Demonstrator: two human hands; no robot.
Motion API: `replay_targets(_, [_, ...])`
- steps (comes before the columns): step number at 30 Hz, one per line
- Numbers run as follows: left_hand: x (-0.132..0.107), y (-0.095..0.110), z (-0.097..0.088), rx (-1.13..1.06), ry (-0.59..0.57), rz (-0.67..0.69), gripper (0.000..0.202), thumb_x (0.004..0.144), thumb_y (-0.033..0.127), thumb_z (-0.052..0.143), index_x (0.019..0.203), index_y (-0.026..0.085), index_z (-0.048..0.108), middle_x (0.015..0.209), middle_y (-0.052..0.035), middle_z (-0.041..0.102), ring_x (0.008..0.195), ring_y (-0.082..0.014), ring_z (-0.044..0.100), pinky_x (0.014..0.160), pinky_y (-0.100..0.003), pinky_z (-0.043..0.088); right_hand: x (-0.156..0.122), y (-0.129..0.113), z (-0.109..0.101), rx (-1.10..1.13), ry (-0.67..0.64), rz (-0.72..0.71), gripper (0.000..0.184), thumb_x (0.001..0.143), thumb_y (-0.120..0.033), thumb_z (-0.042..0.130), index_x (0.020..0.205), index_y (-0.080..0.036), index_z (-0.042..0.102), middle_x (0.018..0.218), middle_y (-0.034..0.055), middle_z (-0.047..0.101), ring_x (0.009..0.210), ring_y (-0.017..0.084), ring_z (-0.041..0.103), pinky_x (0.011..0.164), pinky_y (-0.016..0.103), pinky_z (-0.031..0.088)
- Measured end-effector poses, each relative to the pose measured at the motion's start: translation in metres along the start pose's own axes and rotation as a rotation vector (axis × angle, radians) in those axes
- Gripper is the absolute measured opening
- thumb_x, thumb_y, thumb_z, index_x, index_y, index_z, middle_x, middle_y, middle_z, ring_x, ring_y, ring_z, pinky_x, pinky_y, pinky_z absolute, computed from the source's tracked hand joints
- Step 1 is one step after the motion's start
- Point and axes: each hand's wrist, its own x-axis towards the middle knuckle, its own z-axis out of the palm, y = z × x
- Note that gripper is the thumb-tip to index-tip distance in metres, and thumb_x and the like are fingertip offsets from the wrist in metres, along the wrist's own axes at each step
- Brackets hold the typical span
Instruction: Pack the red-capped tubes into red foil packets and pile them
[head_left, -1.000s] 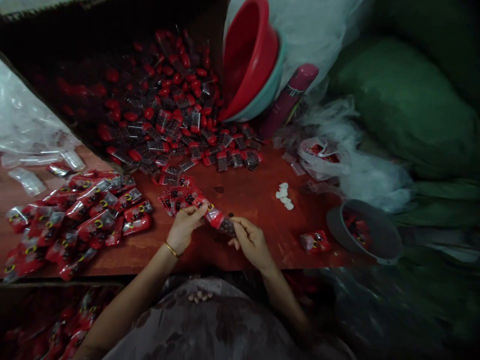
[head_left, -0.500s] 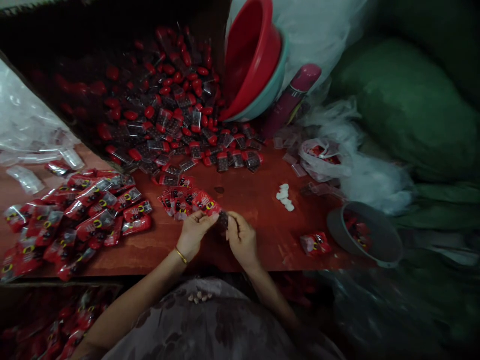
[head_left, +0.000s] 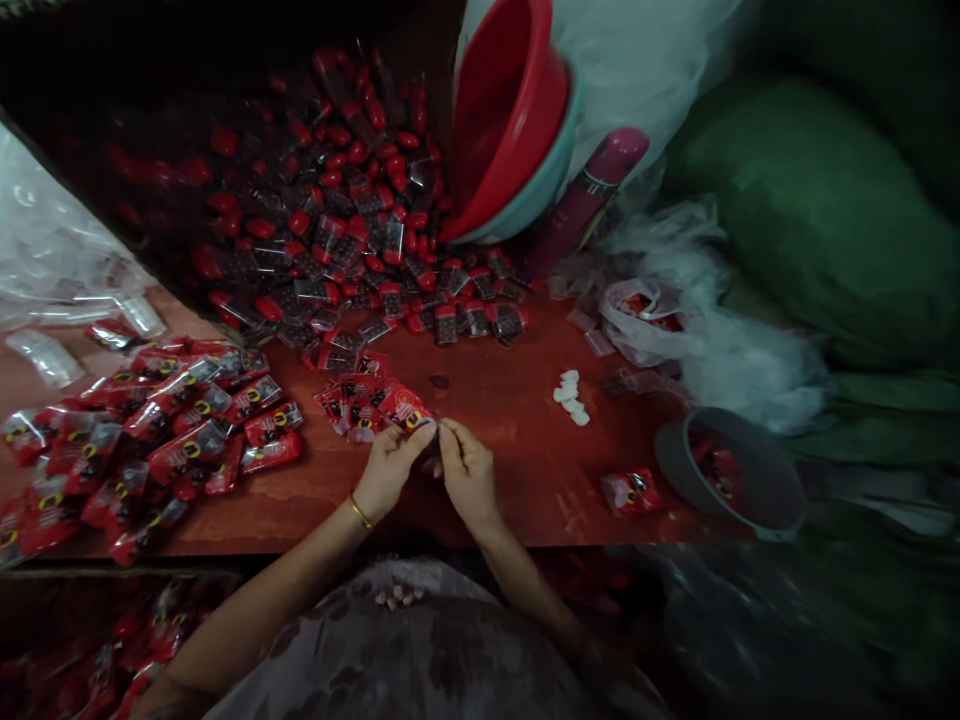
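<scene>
My left hand (head_left: 391,472), with a gold bangle at the wrist, pinches a red printed packet (head_left: 405,405) near the front of the table. My right hand (head_left: 469,475) is closed against it, thumbs almost touching. Between the fingers a small dark pack (head_left: 429,462) shows in part; most of it is hidden. Just beyond my left hand lies a fanned pile of flat red packets (head_left: 352,402). Filled, shiny red packets (head_left: 202,410) are heaped to the left. Behind, many small clear packs with red ends and dark contents (head_left: 375,220) spill out of a dark box.
Red and light-blue basins (head_left: 517,130) lean at the back beside a pink bottle (head_left: 592,190). White pieces (head_left: 571,398), a single red packet (head_left: 631,491) and a grey bowl (head_left: 772,500) with red items stand right. A plastic bag (head_left: 649,325) lies behind the bowl.
My right hand has moved left, up against my left hand. The dark pack, plainly seen between the hands before, is now mostly hidden by the fingers.
</scene>
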Motion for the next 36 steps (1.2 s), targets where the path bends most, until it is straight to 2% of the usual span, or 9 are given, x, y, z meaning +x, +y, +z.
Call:
replay_targets(6, [0.004,0.018,0.005,-0.115,0.189,0.074,0.033,0.055,0.04,0.079,0.067,0.014,0.061,0.061,0.0011,0.062,0.055,-0.009,0.054,0.057,-0.022,0.042,-0.002,-0.002,0.001,0.094,-0.033,-0.049,0.024,0.084,-0.032,0.05,0.1,-0.018,0.061,0.068,0.0009,0.066,0.054,0.013,0.062,0.055,0.024,0.049])
replay_targets(12, [0.003,0.016,-0.004,-0.097,0.112,0.032,0.037,0.058,0.043,0.077,0.06,0.014,0.055,0.049,0.0056,0.051,0.042,-0.0048,0.043,0.044,-0.019,0.036,0.007,0.005,0.006,0.317,-0.111,0.044,0.013,0.077,-0.031,0.06,0.081,-0.02,0.057,0.064,-0.0029,0.064,0.052,0.011,0.061,0.054,0.022,0.049])
replay_targets(15, [0.002,0.015,-0.009,-0.128,0.125,-0.01,0.039,0.055,0.042,0.079,0.058,0.015,0.052,0.047,0.0066,0.05,0.042,-0.0044,0.043,0.044,-0.018,0.037,0.015,0.009,0.02,0.294,-0.106,0.046,0.021,0.073,-0.036,0.064,0.067,-0.02,0.051,0.052,-0.006,0.056,0.044,0.01,0.054,0.046,0.02,0.044])
replay_targets(20, [0.0,0.045,-0.038,-0.209,0.245,-0.017,0.035,0.054,0.036,0.081,0.066,0.015,0.056,0.064,-0.0007,0.066,0.06,-0.0122,0.063,0.064,-0.024,0.05,0.058,0.001,0.029,-0.084,-0.18,-0.226,0.029,0.079,-0.046,0.058,0.066,-0.02,0.056,0.06,-0.0007,0.06,0.055,0.013,0.056,0.054,0.023,0.045])
replay_targets(23, [-0.002,0.087,-0.076,-0.269,0.422,0.175,0.024,0.069,0.035,0.072,0.072,0.016,0.058,0.078,-0.0039,0.071,0.077,-0.0159,0.068,0.076,-0.028,0.051,0.116,-0.002,0.015,-0.531,-0.011,-0.404,0.034,0.085,-0.043,0.049,0.098,-0.015,0.063,0.1,0.0124,0.067,0.093,0.024,0.059,0.085,0.037,0.045])
replay_targets(25, [-0.006,0.117,-0.103,-0.384,0.567,0.329,0.022,0.079,0.042,0.06,0.077,0.019,0.059,0.083,-0.0016,0.071,0.083,-0.0131,0.067,0.081,-0.026,0.05,0.156,0.003,0.004,-0.78,0.066,-0.397,0.047,0.085,-0.041,0.049,0.119,-0.009,0.055,0.126,0.0203,0.054,0.115,0.033,0.047,0.096,0.047,0.036])
replay_targets(28, [-0.01,0.14,-0.123,-0.463,0.588,0.514,0.046,0.082,0.059,0.043,0.085,0.018,0.062,0.101,-0.0073,0.069,0.101,-0.014,0.063,0.087,-0.025,0.048,0.188,0.018,-0.005,-0.975,0.009,-0.332,0.057,0.085,-0.042,0.048,0.133,-0.011,0.044,0.139,0.0182,0.042,0.13,0.038,0.029,0.101,0.057,0.027])
replay_targets(32, [-0.002,0.113,-0.1,-0.01,0.471,0.433,0.049,0.072,0.06,0.056,0.093,0.017,0.065,0.1,-0.0095,0.07,0.097,-0.0209,0.064,0.087,-0.034,0.049,0.167,0.034,-0.01,-1.055,-0.093,-0.38,0.054,0.088,-0.039,0.042,0.136,-0.015,0.04,0.143,0.0135,0.039,0.137,0.038,0.016,0.103,0.059,0.023])
replay_targets(36, [0.018,0.057,-0.062,1.023,0.231,0.47,0.032,0.075,0.042,0.062,0.099,0.021,0.067,0.112,-0.0104,0.066,0.113,-0.0278,0.055,0.099,-0.045,0.04,0.119,0.043,-0.027,-1.084,-0.197,-0.429,0.053,0.088,-0.035,0.042,0.138,-0.021,0.037,0.145,0.0118,0.036,0.137,0.034,0.019,0.104,0.057,0.026])
